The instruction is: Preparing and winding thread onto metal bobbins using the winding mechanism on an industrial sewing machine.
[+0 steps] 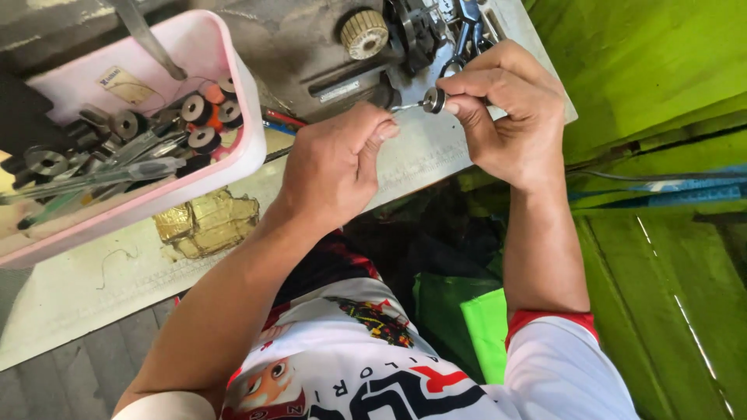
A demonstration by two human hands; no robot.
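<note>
- Above the table's (436, 155) near edge, a small round metal bobbin (433, 99) sits pinched in the right hand (510, 109), whose fingers curl closed around it.
- The left hand (334, 163), loosely closed, pinches a thin metal pin (405, 107) touching the bobbin.
- Toward the table's left end, a pink tray (233, 70) holds spare bobbins (206, 117) and tools.
- A crumpled gold wrapper (206, 222) lies just beside the tray.

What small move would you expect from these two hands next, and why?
Probably the left hand draws its pinched thread a little further from the bobbin. The right hand holds that small round metal bobbin at its fingertips, and a thin strand runs between the two hands, above the sewing machine table.
</note>
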